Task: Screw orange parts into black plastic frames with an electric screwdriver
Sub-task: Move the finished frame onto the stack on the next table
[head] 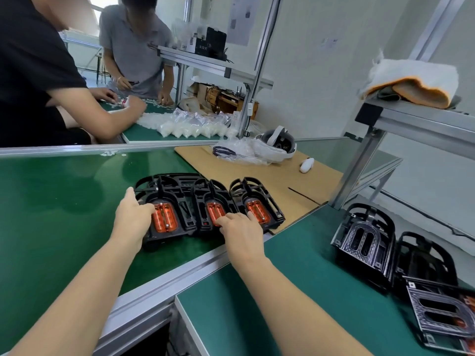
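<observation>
Three black plastic frames stand side by side on the green table, each with an orange part seated in it: the left frame [169,199] with its orange part [165,217], the middle frame [209,199] with its orange part [215,211], and the right frame [259,194] with its orange part [257,211]. My left hand [132,217] grips the left frame's near left edge, thumb on the rim. My right hand [240,232] rests with straight fingers on the near ends of the middle and right frames. No electric screwdriver is in view.
More black frames [365,237] lie on the green bench at right, some stacked [442,312]. A cardboard sheet [270,173] holds a white headset [279,145] and plastic bags. Two other people work at the far table [144,133]. An aluminium post [354,170] carries a shelf with a cloth [413,83].
</observation>
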The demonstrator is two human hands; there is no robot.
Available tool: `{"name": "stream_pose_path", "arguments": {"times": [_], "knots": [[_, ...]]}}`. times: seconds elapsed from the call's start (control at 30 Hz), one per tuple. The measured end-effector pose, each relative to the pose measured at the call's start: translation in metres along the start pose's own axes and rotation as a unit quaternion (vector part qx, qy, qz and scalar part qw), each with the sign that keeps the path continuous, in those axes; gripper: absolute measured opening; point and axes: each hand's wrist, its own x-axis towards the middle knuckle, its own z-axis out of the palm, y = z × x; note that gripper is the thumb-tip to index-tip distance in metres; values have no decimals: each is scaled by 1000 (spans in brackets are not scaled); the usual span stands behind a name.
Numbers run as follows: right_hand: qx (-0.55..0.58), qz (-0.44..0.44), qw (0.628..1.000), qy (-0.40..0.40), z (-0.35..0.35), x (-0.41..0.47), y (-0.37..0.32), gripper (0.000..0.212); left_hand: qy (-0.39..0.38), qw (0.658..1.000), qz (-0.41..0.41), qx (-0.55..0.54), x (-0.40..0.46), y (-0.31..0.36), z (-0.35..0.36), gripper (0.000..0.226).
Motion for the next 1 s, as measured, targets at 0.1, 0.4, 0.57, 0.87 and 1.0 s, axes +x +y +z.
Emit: {"name": "stream_pose_path", "arguments": {"times": [0.1, 0.4, 0.57, 0.87, 1.0], "knots": [[-30, 33, 999, -28, -4, 8, 6, 29, -5, 1000, -6, 16, -3, -7, 4, 59], [27, 0, 999, -41, -3, -1, 17, 39, 52, 980, -11, 189, -17, -1, 34, 71], [60, -29, 997, -40, -7, -11, 13, 38, 67, 949, 16, 307, -21, 3, 37, 73], [79, -14, 995, -52, -9, -31, 15, 44, 82, 889, 106, 439, -33, 7, 33, 50], [97, 11, 994, -49, -11, -41, 20, 45, 85, 872, 154, 456, -44, 13, 36, 49]]}}
